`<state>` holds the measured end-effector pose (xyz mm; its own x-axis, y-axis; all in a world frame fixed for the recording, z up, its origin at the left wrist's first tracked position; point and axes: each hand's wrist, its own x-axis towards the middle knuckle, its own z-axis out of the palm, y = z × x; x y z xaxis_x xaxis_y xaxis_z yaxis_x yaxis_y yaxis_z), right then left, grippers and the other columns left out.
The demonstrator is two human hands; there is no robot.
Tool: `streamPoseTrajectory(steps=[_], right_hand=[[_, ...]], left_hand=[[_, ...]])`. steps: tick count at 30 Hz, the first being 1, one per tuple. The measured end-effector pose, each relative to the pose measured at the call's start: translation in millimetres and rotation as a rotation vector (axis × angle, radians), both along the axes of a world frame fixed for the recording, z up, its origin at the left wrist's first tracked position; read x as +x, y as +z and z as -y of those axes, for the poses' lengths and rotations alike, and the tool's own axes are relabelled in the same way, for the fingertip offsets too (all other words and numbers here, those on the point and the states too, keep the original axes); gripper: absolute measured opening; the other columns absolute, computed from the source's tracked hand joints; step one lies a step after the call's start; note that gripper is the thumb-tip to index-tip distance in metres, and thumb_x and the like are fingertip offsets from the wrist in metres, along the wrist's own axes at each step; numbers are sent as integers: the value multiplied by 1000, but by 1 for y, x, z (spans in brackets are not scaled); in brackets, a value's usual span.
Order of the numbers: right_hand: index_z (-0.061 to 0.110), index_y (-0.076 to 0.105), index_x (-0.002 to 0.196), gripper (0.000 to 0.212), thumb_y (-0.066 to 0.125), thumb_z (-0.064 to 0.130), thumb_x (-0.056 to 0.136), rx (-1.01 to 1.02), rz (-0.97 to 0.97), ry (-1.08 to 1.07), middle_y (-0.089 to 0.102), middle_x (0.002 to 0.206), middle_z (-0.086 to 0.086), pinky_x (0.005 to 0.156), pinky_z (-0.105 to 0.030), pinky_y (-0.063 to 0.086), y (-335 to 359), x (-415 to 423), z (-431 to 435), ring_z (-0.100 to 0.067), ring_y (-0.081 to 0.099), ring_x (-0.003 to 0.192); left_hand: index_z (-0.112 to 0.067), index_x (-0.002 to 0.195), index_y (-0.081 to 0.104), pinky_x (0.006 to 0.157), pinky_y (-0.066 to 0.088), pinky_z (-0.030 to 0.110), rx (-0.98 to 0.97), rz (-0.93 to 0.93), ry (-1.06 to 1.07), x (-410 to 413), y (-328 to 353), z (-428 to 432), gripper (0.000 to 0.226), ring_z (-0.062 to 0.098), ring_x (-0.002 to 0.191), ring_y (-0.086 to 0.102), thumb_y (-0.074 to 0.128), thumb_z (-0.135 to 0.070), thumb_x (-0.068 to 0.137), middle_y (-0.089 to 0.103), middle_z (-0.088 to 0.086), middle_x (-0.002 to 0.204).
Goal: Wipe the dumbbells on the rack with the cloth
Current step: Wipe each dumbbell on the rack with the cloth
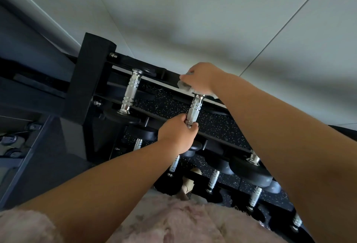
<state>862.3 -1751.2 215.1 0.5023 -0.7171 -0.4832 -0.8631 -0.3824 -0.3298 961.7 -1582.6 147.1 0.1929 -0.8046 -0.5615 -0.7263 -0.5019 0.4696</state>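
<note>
pale wall [193, 11] | speckled black floor [212, 125] | fuzzy pink garment [173, 223]

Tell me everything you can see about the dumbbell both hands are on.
The dumbbell lies across the rack's top tier. Its handle is shiny, grooved metal. The left hand grips the handle's near end, hiding that head. The right hand presses a grey cloth over the far end, so that head is covered too.
</note>
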Motion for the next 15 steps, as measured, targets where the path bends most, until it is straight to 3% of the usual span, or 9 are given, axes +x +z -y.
streamPoseTrajectory(steps=[3,5,7,10,13,15], right_hand=[[25,73,120,60,33,67,103,145,68,-142,71,96,-7,90,-37,47,4,-6,5,-20,66,89],[24,60,137,45,35,50,110,137,20,-40,70,109,-9,100,-45,49,1,-18,0,-26,67,100],[14,53,144,37,38,27,112,75,-2,-17,70,117,-14,99,-45,54,0,-36,-8,-30,68,103],[4,58,138,48,26,32,114,85,5,-205,70,110,-22,85,-41,57,3,-47,-15,-28,68,89],[10,45,153,43,35,19,113,95,66,-293,68,112,-19,94,-43,56,-2,-38,-11,-31,67,96],[11,51,147,40,40,26,112,77,157,-283,67,102,-10,90,-35,54,-1,-23,-10,-26,64,94]], left_hand=[[-35,106,62,59,45,31,2,-9,0,-1,1,0,23,11,73,64,53,-55,99,66,-12,80],[-35,106,63,59,45,31,-1,-10,-1,-1,1,-1,24,11,72,64,54,-55,99,66,-12,79],[-35,105,63,58,44,30,-5,-8,0,-1,1,-1,23,11,71,64,54,-55,99,66,-12,78],[-35,101,63,56,40,29,-8,-7,3,-1,1,0,21,10,70,63,55,-55,99,66,-12,77],[-35,99,62,57,41,29,-6,-13,2,-1,3,0,20,10,70,63,54,-53,100,66,-12,76],[-34,97,62,58,42,29,-12,-4,1,-1,2,-1,21,10,70,63,54,-53,99,66,-11,77]])
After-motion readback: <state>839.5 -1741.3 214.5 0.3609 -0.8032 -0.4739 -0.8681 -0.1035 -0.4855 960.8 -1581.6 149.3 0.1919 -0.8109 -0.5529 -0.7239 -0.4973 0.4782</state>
